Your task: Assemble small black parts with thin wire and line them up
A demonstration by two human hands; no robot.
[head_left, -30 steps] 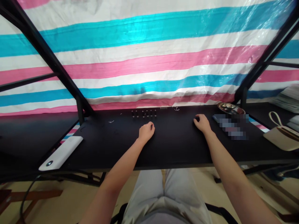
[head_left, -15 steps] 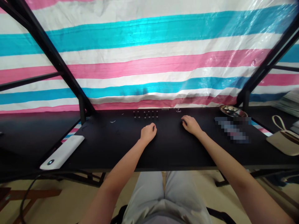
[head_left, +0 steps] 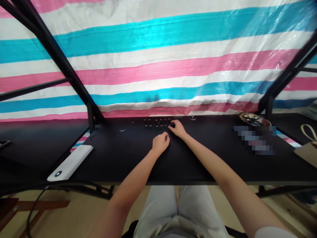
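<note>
Along the back of the black table (head_left: pixel 119 158) stands a row of several small dark cylinder-like pieces (head_left: pixel 160 122) with light ends, too small to name. At the right end of that row is my right hand (head_left: pixel 178 129), thumb and fingertips apart beside the last piece; whether they touch it I cannot tell. My left hand (head_left: pixel 160 142) rests on the tabletop just in front of the row, its fingers curled closed, and whatever is in them is hidden. Behind my right hand lies a line of tiny pale metal-looking bits (head_left: pixel 178 116).
Thin white scraps (head_left: pixel 192 118) lie at the back edge, another scrap (head_left: pixel 122 130) to the left. A shiny metal dish (head_left: pixel 255 119) sits back right, near a blurred-out item (head_left: pixel 255 140). A white oblong device (head_left: pixel 70 163) lies at left. Black frame posts flank the table.
My right hand has moved left, from near the white scraps to the right end of the row. My left hand stays closed in about the same place. The view has shifted slightly.
</note>
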